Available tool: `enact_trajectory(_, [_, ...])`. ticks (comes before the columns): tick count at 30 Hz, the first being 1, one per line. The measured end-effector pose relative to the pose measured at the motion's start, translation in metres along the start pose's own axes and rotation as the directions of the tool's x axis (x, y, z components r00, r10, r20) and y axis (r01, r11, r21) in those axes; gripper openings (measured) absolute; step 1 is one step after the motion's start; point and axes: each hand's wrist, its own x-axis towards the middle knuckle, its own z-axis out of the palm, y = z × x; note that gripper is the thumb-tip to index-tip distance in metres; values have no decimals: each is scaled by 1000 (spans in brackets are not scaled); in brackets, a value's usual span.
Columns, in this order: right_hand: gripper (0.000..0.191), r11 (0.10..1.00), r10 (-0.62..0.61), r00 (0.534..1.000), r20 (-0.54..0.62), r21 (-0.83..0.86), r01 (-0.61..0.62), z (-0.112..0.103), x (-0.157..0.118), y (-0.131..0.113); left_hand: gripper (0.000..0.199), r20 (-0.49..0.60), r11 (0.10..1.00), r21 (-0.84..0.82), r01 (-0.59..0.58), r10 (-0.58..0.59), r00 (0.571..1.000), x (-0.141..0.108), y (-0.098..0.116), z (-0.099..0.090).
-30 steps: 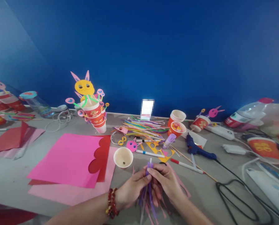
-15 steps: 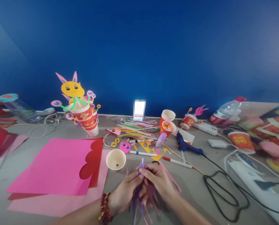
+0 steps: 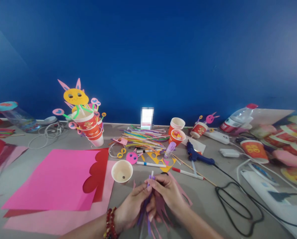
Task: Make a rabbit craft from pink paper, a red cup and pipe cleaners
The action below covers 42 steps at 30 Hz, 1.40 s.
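Observation:
In the head view, my left hand [image 3: 135, 204] is closed round a bundle of thin purple strips [image 3: 143, 212] with a whitish straw-like stick [image 3: 152, 173] poking out at the top. Thumb and fingers of my right hand [image 3: 167, 189] pinch the upper end of the same bundle. Its loose lower ends hang below my hands. Pink cut paper [image 3: 179, 186] lies under and beyond my right hand, partly covered by it. A paper cup [image 3: 122, 171] with a dark hole in its bottom stands just left of my hands.
Pink and red sheets [image 3: 53, 179] lie left, before stacked decorated cups [image 3: 95, 132]. Behind my hands are coloured sticks [image 3: 143, 137], a blue-capped marker [image 3: 150, 164] and a red-capped marker [image 3: 188, 173]. Right are a glue gun [image 3: 198, 155], its black cord [image 3: 234, 199] and a power strip [image 3: 268, 199].
The view has shifted a little, so the table things sit slightly lower and further left. Both hands keep nearly the same hold on the purple bundle.

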Motion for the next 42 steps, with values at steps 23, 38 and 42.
enact_trajectory(23, [44,983,-158,987,39,-90,161,7,14,2,40,-94,975,216,44,-24,995,-6,22,-9])
enact_trajectory(38, [20,561,-285,950,125,-782,271,-20,8,6,37,-249,981,190,-27,75,966,-5,47,-54])
enact_trajectory(42, [20,503,-308,947,92,-829,244,-31,9,9,37,-246,984,177,-19,63,967,-2,47,-58])
